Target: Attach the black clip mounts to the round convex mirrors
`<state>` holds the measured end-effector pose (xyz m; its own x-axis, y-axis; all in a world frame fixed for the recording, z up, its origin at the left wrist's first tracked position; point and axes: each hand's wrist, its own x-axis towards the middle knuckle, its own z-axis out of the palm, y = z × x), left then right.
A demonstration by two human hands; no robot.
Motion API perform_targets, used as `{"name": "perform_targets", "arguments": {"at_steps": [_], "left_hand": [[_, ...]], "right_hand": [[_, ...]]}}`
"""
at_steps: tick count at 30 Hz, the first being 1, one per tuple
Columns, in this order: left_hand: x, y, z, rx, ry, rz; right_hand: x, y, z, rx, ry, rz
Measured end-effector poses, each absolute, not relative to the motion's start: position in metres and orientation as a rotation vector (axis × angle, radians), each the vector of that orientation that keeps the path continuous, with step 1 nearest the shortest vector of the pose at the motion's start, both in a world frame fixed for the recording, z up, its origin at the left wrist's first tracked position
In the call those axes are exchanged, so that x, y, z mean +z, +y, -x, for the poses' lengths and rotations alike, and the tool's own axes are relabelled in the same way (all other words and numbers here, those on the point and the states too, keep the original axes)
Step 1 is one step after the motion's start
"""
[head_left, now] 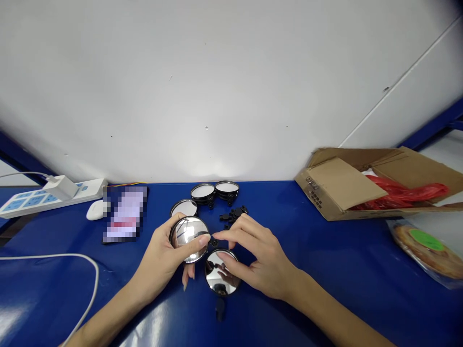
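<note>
My left hand [161,253] grips a round mirror [190,230] with a black rim, its thumb lying across the glass. A small black joint piece [214,242] sticks out at that mirror's right edge. At this joint is the index fingertip of my right hand [258,255]; whether it touches cannot be made out. The right thumb is apart from the index finger and reaches over the upper edge of a second round mirror [221,277]. This one is face up on the blue table, a black mount [220,308] below it.
Behind my hands are more round mirrors [202,191] and a cluster of black mount parts [235,214]. A phone [125,214], white case [96,210] and power strip [39,197] lie left. A cardboard box [340,185] and packaged food [428,246] are right; a white cable [94,274] loops front left.
</note>
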<state>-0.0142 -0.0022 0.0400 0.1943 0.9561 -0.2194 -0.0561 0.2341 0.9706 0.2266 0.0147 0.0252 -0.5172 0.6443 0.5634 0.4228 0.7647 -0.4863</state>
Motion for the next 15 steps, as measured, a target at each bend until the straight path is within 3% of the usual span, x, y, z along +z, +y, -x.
{"name": "perform_targets", "arguments": {"at_steps": [7,15], "left_hand": [[0.035,-0.002,0.015,0.971,1.155,-1.145],[0.019,0.006,0.034,1.396,1.625,-1.283]], "right_hand": [[0.030,0.022,-0.216,0.310,-2.236,0.815],[0.054,0.056,-0.180,0.331,-2.136,1.045]]}}
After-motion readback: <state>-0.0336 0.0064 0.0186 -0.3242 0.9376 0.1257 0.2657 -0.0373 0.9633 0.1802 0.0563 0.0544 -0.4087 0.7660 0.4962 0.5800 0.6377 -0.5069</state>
